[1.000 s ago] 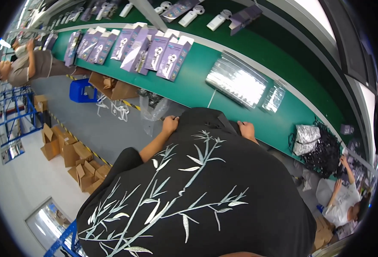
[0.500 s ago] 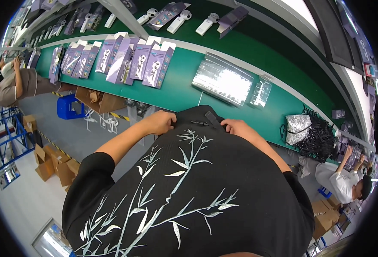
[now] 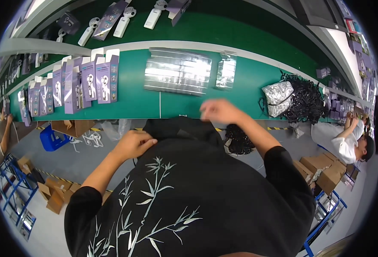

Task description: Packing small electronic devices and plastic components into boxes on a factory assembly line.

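My left hand (image 3: 134,144) rests on the black cloth over my lap, its thumb stretched out and apart from the fingers; nothing shows in it. My right hand (image 3: 219,111) is lifted at the near edge of the green workbench (image 3: 124,112), smeared by motion, so its fingers cannot be read. Beyond it on the bench lie a large clear plastic tray (image 3: 178,70) and a smaller clear plastic piece (image 3: 226,72), both shiny. Further right is a silvery bag (image 3: 278,97) beside a heap of black straps (image 3: 306,99).
Purple boxes (image 3: 107,81) with raised white flaps stand in a row at left. White handheld fans (image 3: 124,23) lie on the raised shelf. Below are a blue stool (image 3: 52,139), cardboard boxes (image 3: 56,195) and another black heap (image 3: 239,140). A person (image 3: 347,139) works at right.
Both hands have left the shirt front they were pinching. My left hand has dropped to my lap; my right hand has risen toward the bench. The view has turned right.
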The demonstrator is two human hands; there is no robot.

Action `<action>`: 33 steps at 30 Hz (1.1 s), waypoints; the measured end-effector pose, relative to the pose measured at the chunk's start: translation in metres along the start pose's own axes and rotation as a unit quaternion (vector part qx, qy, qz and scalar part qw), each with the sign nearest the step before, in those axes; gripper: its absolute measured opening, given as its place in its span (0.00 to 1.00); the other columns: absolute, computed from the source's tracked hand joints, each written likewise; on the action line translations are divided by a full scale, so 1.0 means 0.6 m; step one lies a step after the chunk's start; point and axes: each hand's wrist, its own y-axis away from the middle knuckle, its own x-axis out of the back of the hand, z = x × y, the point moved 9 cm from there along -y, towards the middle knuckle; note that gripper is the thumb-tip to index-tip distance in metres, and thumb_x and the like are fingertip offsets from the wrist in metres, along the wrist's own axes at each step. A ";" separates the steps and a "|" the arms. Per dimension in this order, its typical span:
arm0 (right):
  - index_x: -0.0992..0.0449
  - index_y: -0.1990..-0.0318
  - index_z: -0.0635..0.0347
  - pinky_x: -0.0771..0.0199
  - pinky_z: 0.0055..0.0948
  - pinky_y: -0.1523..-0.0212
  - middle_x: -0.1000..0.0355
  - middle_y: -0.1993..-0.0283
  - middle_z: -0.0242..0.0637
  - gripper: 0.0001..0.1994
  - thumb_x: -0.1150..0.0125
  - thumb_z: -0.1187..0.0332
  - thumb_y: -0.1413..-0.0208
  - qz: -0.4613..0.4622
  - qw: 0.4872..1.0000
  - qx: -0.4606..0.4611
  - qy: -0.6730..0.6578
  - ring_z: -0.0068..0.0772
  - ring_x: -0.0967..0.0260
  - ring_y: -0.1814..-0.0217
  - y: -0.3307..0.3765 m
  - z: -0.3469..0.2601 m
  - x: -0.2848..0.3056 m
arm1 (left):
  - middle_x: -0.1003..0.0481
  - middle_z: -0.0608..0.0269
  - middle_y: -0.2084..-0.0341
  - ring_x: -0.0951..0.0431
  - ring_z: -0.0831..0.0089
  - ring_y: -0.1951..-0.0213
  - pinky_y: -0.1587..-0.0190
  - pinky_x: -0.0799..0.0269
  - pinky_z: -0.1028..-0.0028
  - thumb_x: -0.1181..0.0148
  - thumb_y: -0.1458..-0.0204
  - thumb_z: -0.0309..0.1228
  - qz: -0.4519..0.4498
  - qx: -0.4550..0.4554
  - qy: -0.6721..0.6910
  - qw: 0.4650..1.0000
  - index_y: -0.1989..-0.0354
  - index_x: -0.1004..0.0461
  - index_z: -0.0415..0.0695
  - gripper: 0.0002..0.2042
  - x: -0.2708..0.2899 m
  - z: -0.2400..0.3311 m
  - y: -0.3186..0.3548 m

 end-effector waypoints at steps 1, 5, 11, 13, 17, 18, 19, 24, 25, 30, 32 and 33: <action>0.23 0.57 0.62 0.28 0.31 0.68 0.25 0.70 0.34 0.15 0.36 0.59 0.43 0.155 0.987 -0.003 0.033 0.28 0.30 0.72 -0.015 0.078 0.068 | 0.24 0.50 0.70 0.24 0.52 0.68 0.65 0.29 0.58 0.40 0.47 0.32 -0.004 0.003 0.001 1.000 0.68 0.22 0.42 0.07 -0.005 0.003 -0.023; 0.28 0.72 0.60 0.36 0.27 0.76 0.32 0.80 0.30 0.17 0.38 0.55 0.42 0.330 0.906 -0.236 -0.125 0.23 0.36 0.78 -0.047 0.350 0.194 | 0.22 0.51 0.66 0.23 0.54 0.65 0.62 0.27 0.61 0.38 0.46 0.36 0.119 0.101 0.036 0.987 0.67 0.20 0.42 0.10 0.016 -0.038 -0.127; 0.32 0.76 0.55 0.45 0.24 0.80 0.37 0.83 0.27 0.19 0.42 0.52 0.39 0.243 0.917 -0.174 -0.263 0.20 0.42 0.82 -0.098 0.341 0.154 | 0.22 0.55 0.56 0.23 0.56 0.53 0.50 0.27 0.64 0.38 0.47 0.30 0.332 -0.023 -0.073 0.940 0.61 0.21 0.41 0.08 0.092 -0.046 -0.276; 0.33 0.78 0.56 0.44 0.24 0.80 0.38 0.83 0.28 0.21 0.46 0.54 0.36 0.320 0.911 -0.171 -0.196 0.21 0.43 0.82 -0.072 0.304 0.196 | 0.23 0.53 0.55 0.24 0.55 0.51 0.49 0.27 0.63 0.37 0.47 0.32 0.365 -0.073 -0.086 0.924 0.61 0.21 0.40 0.10 0.131 -0.040 -0.340; 0.34 0.80 0.55 0.45 0.24 0.80 0.40 0.84 0.28 0.21 0.49 0.57 0.35 0.357 0.881 -0.182 -0.251 0.21 0.43 0.83 -0.046 0.268 0.234 | 0.29 0.48 0.47 0.29 0.49 0.47 0.43 0.32 0.60 0.34 0.51 0.42 0.499 -0.103 -0.170 0.844 0.52 0.24 0.44 0.21 0.262 0.019 -0.539; 0.35 0.81 0.55 0.45 0.24 0.80 0.40 0.85 0.28 0.20 0.51 0.59 0.35 0.378 0.863 -0.182 -0.281 0.21 0.43 0.83 -0.045 0.255 0.237 | 0.34 0.47 0.42 0.32 0.50 0.44 0.45 0.32 0.60 0.32 0.55 0.42 0.477 -0.083 -0.213 0.849 0.48 0.26 0.45 0.25 0.289 0.034 -0.604; 0.35 0.81 0.56 0.45 0.24 0.80 0.41 0.85 0.28 0.20 0.52 0.61 0.35 0.397 0.844 -0.181 -0.311 0.21 0.43 0.83 -0.049 0.242 0.243 | 0.39 0.45 0.38 0.35 0.50 0.40 0.46 0.31 0.61 0.30 0.58 0.43 0.455 -0.061 -0.254 0.851 0.44 0.29 0.46 0.31 0.318 0.047 -0.660; 0.35 0.82 0.57 0.46 0.24 0.81 0.39 0.86 0.29 0.18 0.53 0.66 0.37 0.402 0.874 -0.176 -0.208 0.21 0.45 0.85 -0.081 0.169 0.313 | 0.38 0.48 0.39 0.35 0.53 0.39 0.48 0.29 0.61 0.33 0.56 0.45 0.422 -0.026 -0.164 0.891 0.41 0.32 0.47 0.32 0.375 0.011 -0.772; 0.35 0.82 0.57 0.45 0.24 0.81 0.40 0.86 0.29 0.18 0.52 0.66 0.37 0.407 0.877 -0.185 -0.176 0.20 0.45 0.85 -0.091 0.171 0.333 | 0.35 0.48 0.42 0.33 0.53 0.41 0.49 0.28 0.61 0.34 0.55 0.46 0.398 -0.033 -0.117 0.909 0.41 0.33 0.47 0.32 0.385 0.011 -0.765; 0.34 0.85 0.56 0.48 0.27 0.85 0.41 0.88 0.29 0.20 0.49 0.64 0.40 0.416 0.891 -0.175 -0.047 0.23 0.44 0.88 -0.176 0.149 0.431 | 0.23 0.43 0.59 0.23 0.46 0.56 0.54 0.25 0.59 0.39 0.53 0.51 0.360 -0.022 -0.016 0.933 0.44 0.34 0.41 0.33 0.378 -0.026 -0.559; 0.33 0.86 0.57 0.46 0.29 0.83 0.40 0.88 0.32 0.20 0.48 0.63 0.42 0.429 0.898 -0.074 0.060 0.24 0.42 0.86 -0.248 0.177 0.476 | 0.25 0.38 0.58 0.23 0.43 0.56 0.54 0.26 0.56 0.36 0.54 0.52 0.428 0.033 0.005 0.903 0.45 0.33 0.35 0.35 0.385 -0.047 -0.382; 0.32 0.85 0.58 0.43 0.30 0.82 0.37 0.86 0.34 0.19 0.48 0.62 0.43 0.348 0.915 -0.090 0.184 0.24 0.40 0.85 -0.314 0.176 0.483 | 0.26 0.40 0.49 0.21 0.54 0.54 0.50 0.27 0.64 0.33 0.56 0.38 0.430 0.067 0.017 0.900 0.38 0.35 0.36 0.35 0.374 -0.072 -0.302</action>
